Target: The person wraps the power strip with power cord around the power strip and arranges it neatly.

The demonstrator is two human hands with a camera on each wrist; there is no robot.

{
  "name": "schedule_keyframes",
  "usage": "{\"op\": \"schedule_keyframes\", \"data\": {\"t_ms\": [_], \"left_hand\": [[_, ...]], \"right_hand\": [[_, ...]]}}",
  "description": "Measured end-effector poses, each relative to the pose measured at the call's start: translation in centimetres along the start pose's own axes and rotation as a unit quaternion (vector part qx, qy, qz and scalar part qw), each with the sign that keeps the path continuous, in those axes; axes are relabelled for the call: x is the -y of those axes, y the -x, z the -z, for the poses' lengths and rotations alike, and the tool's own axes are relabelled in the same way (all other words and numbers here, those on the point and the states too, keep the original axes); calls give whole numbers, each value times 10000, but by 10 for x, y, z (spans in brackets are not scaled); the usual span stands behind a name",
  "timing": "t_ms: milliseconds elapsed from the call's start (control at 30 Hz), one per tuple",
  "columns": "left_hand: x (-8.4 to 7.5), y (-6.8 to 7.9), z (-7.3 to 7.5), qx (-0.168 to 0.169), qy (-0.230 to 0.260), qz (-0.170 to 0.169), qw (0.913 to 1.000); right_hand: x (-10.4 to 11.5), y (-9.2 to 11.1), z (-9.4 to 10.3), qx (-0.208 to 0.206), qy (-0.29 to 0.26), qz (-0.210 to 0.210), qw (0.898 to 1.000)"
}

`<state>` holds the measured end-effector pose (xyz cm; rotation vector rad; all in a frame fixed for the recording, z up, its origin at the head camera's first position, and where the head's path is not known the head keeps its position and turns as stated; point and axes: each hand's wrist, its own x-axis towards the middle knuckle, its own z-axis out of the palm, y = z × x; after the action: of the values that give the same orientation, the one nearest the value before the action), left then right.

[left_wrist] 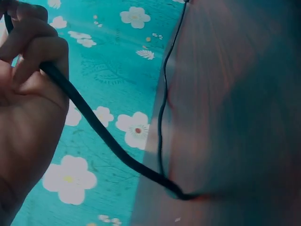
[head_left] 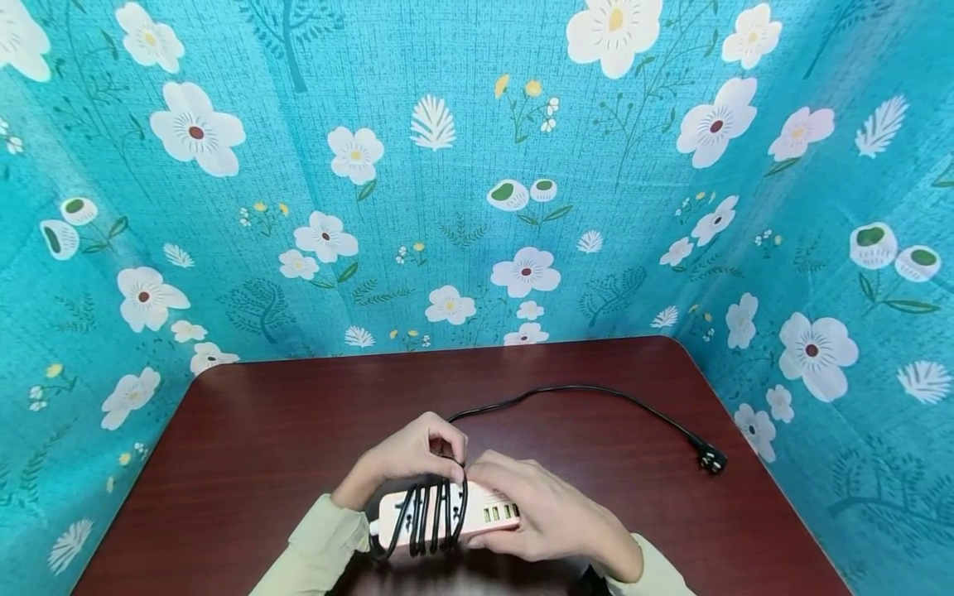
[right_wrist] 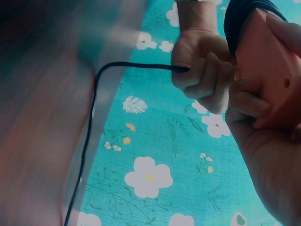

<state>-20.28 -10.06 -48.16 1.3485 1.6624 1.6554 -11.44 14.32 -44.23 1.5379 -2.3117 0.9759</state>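
A white and pink power strip (head_left: 397, 515) is held above the near part of the table, with several turns of its black cord (head_left: 436, 521) wound round its left half. My right hand (head_left: 547, 509) grips the strip's right end, close to a row of USB ports. My left hand (head_left: 417, 451) pinches the cord at the strip's far edge. In the left wrist view the cord (left_wrist: 110, 139) runs out of curled fingers down to the table. The strip's pink underside (right_wrist: 268, 70) faces the right wrist view, fingers wrapped about it.
The loose cord trails over the dark red table (head_left: 298, 430) to a black plug (head_left: 711, 458) near the right edge. A blue flowered cloth (head_left: 462, 207) hangs behind and at both sides of the table.
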Motion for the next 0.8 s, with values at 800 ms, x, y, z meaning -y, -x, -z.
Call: {"op": "schedule_keyframes", "data": {"t_ms": [800], "left_hand": [[14,-9,-19,-1137,481,-1048,9868]], "right_hand": [[-9,0,14,-1130,-98,-327,9930]]}}
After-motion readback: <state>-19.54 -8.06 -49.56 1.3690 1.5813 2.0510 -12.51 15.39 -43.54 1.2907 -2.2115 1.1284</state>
